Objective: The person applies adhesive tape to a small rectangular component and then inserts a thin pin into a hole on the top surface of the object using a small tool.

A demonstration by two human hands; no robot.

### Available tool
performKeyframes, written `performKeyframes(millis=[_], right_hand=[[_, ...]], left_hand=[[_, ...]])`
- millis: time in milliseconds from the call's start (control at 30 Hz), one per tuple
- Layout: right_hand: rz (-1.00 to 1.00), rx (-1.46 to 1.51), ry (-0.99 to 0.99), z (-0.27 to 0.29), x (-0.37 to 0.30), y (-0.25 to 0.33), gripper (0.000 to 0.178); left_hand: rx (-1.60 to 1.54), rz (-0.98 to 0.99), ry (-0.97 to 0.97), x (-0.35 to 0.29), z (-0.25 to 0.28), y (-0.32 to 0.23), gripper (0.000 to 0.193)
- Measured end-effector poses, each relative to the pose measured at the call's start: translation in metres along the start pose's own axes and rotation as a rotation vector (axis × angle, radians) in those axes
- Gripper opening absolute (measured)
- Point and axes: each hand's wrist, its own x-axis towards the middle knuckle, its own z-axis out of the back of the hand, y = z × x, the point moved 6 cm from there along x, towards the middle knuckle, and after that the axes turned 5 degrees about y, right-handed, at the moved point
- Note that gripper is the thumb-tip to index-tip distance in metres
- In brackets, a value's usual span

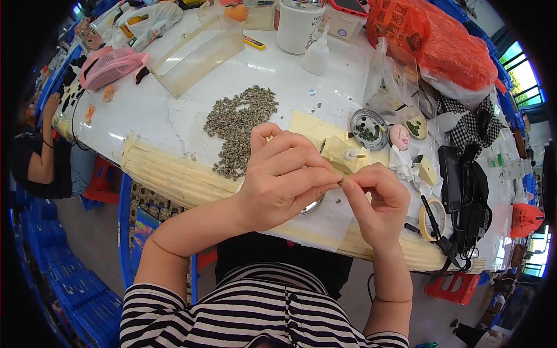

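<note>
My left hand (284, 177) and my right hand (380, 203) meet fingertip to fingertip above the near table edge. Both are pinched on a tiny dark metallic part (340, 182), mostly covered by the fingers. Just beyond them is a pale yellow block (342, 152) with a small white-tipped piece on it. Left of that lies a spread pile of small grey-metal parts (241, 127). A round clear dish (369, 129) holds small black pieces, and beside it is a lid-like dish (415, 127) with dark green bits. Part of a shiny round dish shows below my left hand.
A clear plastic bin (200, 55), a white canister (299, 26) and a squeeze bottle (317, 57) stand at the back. Red plastic bags (432, 46) fill the far right. A tape roll (432, 219) and a black bag (473, 203) lie at right. Another person (43, 156) sits at left.
</note>
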Motion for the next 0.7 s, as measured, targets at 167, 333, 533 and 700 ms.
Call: performKeyframes(millis=[167, 333, 533, 700], right_hand=[[0.303, -0.334, -0.046, -0.002, -0.003, 0.022, 0.020], [0.499, -0.545, -0.048, -0.011, -0.005, 0.032, 0.032], [0.287, -0.324, -0.026, -0.007, -0.004, 0.018, 0.027], [-0.056, 0.129, 0.001, -0.007, -0.005, -0.007, 0.016]], left_hand=[[0.054, 0.048, -0.015, 0.000, -0.001, 0.002, 0.020], [-0.026, 0.101, 0.005, 0.000, -0.002, 0.009, 0.020], [-0.075, 0.108, -0.006, 0.000, 0.003, 0.009, 0.021], [-0.116, 0.069, -0.014, 0.001, 0.003, 0.007, 0.022]])
